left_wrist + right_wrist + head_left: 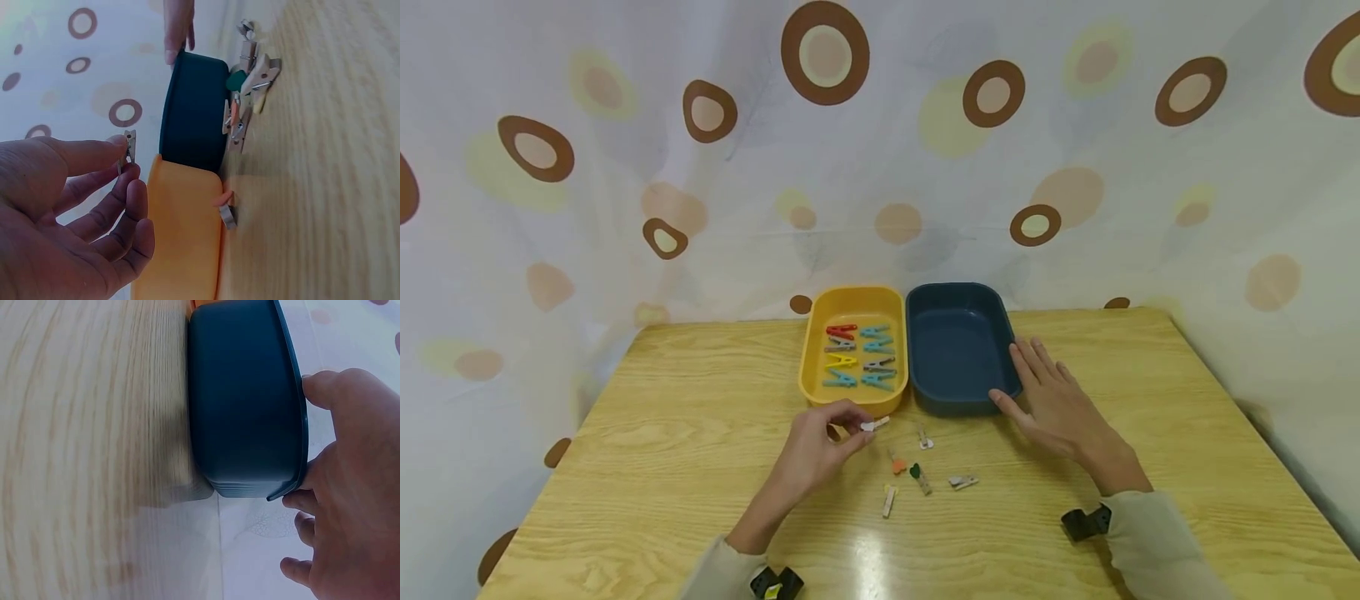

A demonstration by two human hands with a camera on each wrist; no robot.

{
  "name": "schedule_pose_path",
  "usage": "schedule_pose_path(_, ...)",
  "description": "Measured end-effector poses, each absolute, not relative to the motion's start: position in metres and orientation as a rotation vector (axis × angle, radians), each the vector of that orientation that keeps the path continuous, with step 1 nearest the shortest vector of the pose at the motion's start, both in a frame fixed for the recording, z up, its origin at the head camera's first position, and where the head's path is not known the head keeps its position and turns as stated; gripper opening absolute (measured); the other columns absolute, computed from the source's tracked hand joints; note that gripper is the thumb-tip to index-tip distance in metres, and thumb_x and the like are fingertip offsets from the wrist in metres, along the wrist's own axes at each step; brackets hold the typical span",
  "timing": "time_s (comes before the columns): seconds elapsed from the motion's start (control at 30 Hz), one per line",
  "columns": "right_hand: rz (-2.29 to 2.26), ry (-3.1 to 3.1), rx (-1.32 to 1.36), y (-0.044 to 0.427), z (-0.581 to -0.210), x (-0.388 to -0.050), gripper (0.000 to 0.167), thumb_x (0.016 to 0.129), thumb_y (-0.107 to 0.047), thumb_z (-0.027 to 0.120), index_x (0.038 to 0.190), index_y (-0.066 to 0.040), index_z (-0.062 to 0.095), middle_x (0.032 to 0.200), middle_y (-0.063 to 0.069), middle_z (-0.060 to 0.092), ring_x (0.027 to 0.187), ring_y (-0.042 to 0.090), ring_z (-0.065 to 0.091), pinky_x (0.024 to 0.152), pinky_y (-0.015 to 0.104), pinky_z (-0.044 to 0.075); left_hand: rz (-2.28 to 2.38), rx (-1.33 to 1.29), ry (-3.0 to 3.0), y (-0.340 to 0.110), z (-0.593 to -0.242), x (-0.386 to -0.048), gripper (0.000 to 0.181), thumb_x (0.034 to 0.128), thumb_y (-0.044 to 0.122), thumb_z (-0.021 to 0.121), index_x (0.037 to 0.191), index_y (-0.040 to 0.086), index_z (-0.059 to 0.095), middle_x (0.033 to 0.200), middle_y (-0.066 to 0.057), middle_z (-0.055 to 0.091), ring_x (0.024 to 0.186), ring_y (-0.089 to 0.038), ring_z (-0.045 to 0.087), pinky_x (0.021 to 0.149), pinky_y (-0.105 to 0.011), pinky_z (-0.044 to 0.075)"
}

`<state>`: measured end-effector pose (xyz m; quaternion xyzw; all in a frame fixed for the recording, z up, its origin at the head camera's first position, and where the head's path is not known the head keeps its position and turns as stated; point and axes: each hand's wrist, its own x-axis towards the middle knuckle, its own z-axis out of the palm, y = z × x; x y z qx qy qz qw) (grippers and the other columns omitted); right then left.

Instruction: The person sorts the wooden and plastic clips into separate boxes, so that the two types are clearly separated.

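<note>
My left hand (816,450) pinches a small wooden clothespin (880,423) with a white decoration between thumb and index finger, just in front of the yellow bin (859,310). In the left wrist view that clothespin (130,147) is held above the table, its other end partly behind the fingers. My right hand (1060,408) lies with fingers fairly straight against the right side of the dark blue bin (962,350), the thumb touching its rim (301,419). Plastic clothespins (842,361) in red, yellow, grey and blue lie in two columns inside the yellow bin.
Several decorated wooden clothespins lie loose on the table (700,467), among them a green one (921,479), an orange one (898,463) and a white one (962,482). Another orange clip (226,209) lies beside the yellow bin. A patterned cloth (850,167) hangs behind.
</note>
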<state>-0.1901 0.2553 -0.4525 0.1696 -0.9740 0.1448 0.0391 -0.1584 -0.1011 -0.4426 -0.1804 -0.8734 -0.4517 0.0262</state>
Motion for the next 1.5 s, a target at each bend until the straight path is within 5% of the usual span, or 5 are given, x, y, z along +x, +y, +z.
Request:
schedule_pose_path(1.03, 0.441, -2.972, 0.514, 0.254, -0.454, -0.189, 0.086, 0.106, -0.055, 0.046, 0.162, 0.004, 0.017, 0.170, 0.021, 0.011, 0.156, 0.039, 0.007, 0.118, 0.067, 0.018, -1.501, -0.701, -2.535, -0.028, -0.417, -0.199, 0.010, 0.0904, 0.011, 0.080, 0.100, 0.008, 0.078, 0.081, 0.002, 0.070, 0.073, -0.011, 0.062, 0.063, -0.021, 0.052)
schedule_pose_path(1.5, 0.437, -2.958, 0.520, 0.255, -0.454, -0.190, 0.086, 0.106, -0.054, 0.047, 0.162, 0.004, 0.018, 0.170, 0.021, 0.012, 0.156, 0.040, 0.008, 0.118, 0.067, 0.019, -1.509, -0.718, -2.589, 0.012, -0.420, -0.219, 0.008, 0.0937, 0.011, 0.077, 0.101, 0.008, 0.077, 0.090, -0.001, 0.074, 0.079, -0.011, 0.066, 0.070, -0.023, 0.053)
